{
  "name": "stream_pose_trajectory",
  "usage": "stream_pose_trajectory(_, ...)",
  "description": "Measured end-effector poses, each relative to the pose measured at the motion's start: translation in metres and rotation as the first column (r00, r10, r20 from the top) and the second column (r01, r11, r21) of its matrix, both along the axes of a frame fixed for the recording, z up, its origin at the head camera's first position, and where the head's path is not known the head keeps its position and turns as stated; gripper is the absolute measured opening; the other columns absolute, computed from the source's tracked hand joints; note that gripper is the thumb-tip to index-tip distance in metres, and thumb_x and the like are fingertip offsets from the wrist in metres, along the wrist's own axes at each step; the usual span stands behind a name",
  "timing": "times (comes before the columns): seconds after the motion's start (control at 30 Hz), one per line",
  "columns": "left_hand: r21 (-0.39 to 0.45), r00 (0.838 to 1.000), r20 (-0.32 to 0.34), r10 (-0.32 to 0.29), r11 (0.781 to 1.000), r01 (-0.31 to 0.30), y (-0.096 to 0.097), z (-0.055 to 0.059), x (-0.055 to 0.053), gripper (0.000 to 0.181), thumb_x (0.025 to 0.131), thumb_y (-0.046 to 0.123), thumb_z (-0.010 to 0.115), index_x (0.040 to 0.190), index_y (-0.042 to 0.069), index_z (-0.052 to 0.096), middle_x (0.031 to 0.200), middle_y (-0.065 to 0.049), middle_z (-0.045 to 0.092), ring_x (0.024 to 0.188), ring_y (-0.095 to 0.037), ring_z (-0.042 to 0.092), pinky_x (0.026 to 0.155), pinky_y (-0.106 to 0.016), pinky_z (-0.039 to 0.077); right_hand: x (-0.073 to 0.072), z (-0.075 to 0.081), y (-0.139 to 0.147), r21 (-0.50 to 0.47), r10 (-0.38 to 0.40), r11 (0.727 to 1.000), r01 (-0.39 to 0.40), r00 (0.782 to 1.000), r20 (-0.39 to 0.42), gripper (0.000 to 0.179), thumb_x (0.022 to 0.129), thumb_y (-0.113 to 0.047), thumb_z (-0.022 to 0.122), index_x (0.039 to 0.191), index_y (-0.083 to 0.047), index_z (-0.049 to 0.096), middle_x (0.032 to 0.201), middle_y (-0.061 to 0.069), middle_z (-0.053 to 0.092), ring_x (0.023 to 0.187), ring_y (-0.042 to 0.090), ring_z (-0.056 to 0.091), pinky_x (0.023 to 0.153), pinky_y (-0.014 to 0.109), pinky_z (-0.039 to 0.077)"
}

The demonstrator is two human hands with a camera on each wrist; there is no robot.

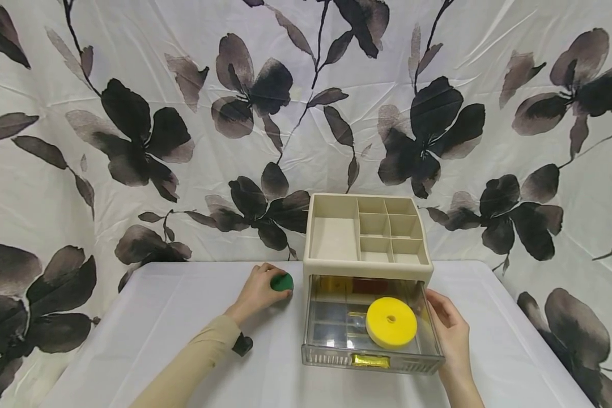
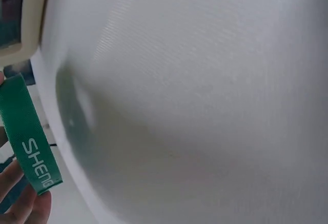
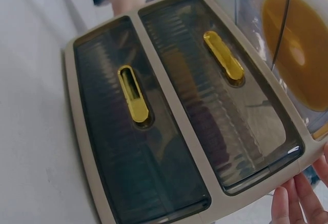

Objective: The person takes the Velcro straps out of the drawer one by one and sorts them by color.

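While the yellow disc-shaped roll (image 1: 402, 326) lies in the pulled-out smoky plastic drawer (image 1: 327, 355) of the cream plastic organiser (image 1: 367, 265), the green fabric roll (image 1: 283, 282) is outside to the left, pinched in my left hand (image 1: 260, 286), so I judge one placed, one left. My right hand (image 1: 451, 327) touches the organiser's side, fingers loosely extended. White lettering on the green roll reads "SHENG".
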State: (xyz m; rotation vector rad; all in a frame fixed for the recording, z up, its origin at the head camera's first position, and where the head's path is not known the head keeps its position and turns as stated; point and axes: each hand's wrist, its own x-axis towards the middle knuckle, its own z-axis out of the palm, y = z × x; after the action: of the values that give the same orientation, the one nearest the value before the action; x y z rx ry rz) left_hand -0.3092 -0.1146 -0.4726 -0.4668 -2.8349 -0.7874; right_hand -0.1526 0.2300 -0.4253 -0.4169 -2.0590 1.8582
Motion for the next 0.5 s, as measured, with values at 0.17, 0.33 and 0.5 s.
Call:
stream_pose_trajectory(0.17,-0.014,1.0,-0.005,-0.008,1.0,0.008,0.0,-0.008,-0.006,0.046,0.074,0.035,0.081,0.112,0.011,0.069,0.115,-0.01,0.061,0.1,-0.026,0.052,0.081,-0.042,0.053,0.0,0.0,0.001,0.007,-0.002,1.0,0.002,1.0,0.006,0.036,0.099,-0.022,0.053,0.133,-0.008,0.052,0.115,-0.02,0.054,0.111,-0.008,0.05,0.087,0.002,0.044)
stream_pose_trajectory(0.33,-0.008,1.0,-0.008,0.0,1.0,0.0,-0.001,-0.014,-0.01,0.046,0.074,0.034,0.081,0.111,0.01,0.07,0.114,-0.011,0.062,0.098,-0.026,0.052,0.081,-0.041,0.052,-0.001,0.0,0.001,0.008,0.0,1.0,0.0,1.0,0.008,0.036,0.099,-0.02,0.052,0.133,-0.008,0.052,0.115,-0.019,0.054,0.111,-0.008,0.05,0.087,0.002,0.044)
stream_pose_trajectory(0.5,0.007,1.0,-0.01,0.009,1.0,-0.008,-0.002,-0.017,-0.009,0.045,0.073,0.032,0.082,0.11,0.009,0.07,0.112,-0.012,0.062,0.097,-0.027,0.052,0.082,-0.042,0.052,-0.001,-0.001,0.0,-0.001,0.002,1.0,-0.002,1.0,0.008,0.036,0.099,-0.019,0.053,0.133,-0.008,0.052,0.113,-0.019,0.055,0.11,-0.008,0.051,0.087,0.003,0.044)
